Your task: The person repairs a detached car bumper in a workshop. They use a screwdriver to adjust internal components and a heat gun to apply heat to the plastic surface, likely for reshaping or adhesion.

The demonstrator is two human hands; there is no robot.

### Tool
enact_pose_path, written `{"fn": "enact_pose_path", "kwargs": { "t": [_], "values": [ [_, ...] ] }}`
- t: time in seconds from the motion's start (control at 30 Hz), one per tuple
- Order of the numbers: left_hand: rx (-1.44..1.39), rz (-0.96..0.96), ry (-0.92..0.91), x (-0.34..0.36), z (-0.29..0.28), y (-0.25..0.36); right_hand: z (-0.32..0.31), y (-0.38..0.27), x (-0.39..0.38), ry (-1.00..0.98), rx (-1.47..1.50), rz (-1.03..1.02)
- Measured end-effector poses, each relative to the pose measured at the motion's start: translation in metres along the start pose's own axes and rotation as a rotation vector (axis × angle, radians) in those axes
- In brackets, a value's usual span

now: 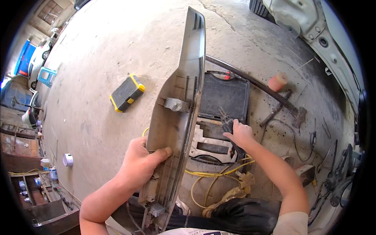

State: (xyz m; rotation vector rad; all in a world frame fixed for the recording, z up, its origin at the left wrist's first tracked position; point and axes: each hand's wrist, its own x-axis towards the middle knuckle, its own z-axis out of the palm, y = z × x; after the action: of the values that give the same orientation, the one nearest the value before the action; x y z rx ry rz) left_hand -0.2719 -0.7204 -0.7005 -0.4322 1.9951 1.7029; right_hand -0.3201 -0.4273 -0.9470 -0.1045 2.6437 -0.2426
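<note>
A long grey plastic car trim panel (170, 125) stands nearly upright before me, its ribbed inner side showing with a metal bracket on it. Around its left edge my left hand (143, 160) is closed, thumb on the inner face. To the right of the panel, my right hand (241, 134) grips a black two-pronged tool (227, 125) that looks like a hot stapler, prongs pointing up and away. Beneath that tool lies an opened black carrying case (225, 94) with a pale cutout insert (211, 145); the panel hides its left part.
A black-and-yellow box (127, 93) sits on the concrete floor at left. Beyond the case lies a long-handled hammer (270, 87) near a reddish container (277, 82). Yellow cable (192, 192) loops by my legs. A white car body (333, 51) borders the right; a tool tray (43, 207) is lower left.
</note>
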Motion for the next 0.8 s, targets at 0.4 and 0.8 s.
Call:
{"fn": "enact_pose_path", "kwargs": {
  "t": [0.4, 0.8],
  "values": [
    [-0.096, 0.032, -0.112, 0.029, -0.007, 0.003, -0.107, -0.137, -0.109, -0.722, 1.942, -0.219],
    [0.101, 0.169, -0.131, 0.011, 0.008, 0.041, -0.148, -0.168, -0.153, -0.168, 1.674, -0.212]
  ]
}}
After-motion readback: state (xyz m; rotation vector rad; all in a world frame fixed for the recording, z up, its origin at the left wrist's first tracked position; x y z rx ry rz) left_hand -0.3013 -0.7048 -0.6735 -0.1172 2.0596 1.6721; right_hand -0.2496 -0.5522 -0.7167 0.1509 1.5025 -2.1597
